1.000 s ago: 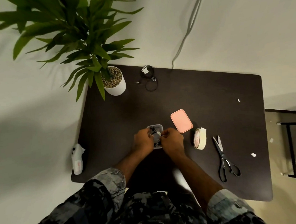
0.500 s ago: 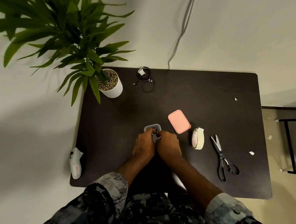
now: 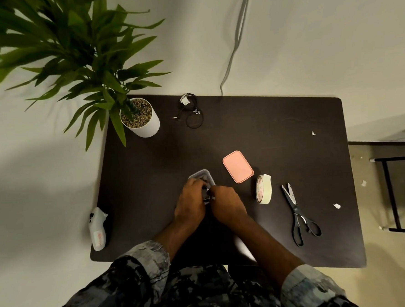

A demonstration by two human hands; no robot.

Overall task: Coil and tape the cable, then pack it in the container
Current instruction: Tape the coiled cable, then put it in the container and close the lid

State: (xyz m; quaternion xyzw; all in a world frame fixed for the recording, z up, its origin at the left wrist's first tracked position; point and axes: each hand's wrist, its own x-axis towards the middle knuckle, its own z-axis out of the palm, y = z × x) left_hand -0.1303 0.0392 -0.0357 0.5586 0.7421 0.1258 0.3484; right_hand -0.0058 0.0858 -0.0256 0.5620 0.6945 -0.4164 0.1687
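Both hands meet over the near end of a small clear plastic container (image 3: 201,173) at the middle of the dark table (image 3: 290,129). The left hand (image 3: 191,201) is curled with its fingers bent down into the container's opening, and the right hand (image 3: 226,203) is likewise curled, knuckles up, its fingertips pressed in beside the left's. Between the two sets of fingertips sits a dark bundle with a pale strip on it, the coiled cable (image 3: 206,194), and both hands appear to have it pinched (how firmly, or whether it rests on the container floor, is hidden by the fingers). Only the far rim of the container shows past the knuckles.

Just right of the container and beyond the right hand lies a pink lid (image 3: 238,166), flat on the table and apart from the container. Near it, to the right, a roll of pale tape (image 3: 263,189) stands on edge with a loose end lifted. Further right a pair of black-handled scissors (image 3: 299,215) lies with blades slightly parted, pointing away from the person.

At the table's far edge lies a second black coiled cable (image 3: 193,111) with a white tag, and beside it a potted plant (image 3: 140,118) in a white pot at the far left corner. A white handheld controller (image 3: 98,228) rests on the left edge. Small white paper scraps (image 3: 336,206) dot the right side.
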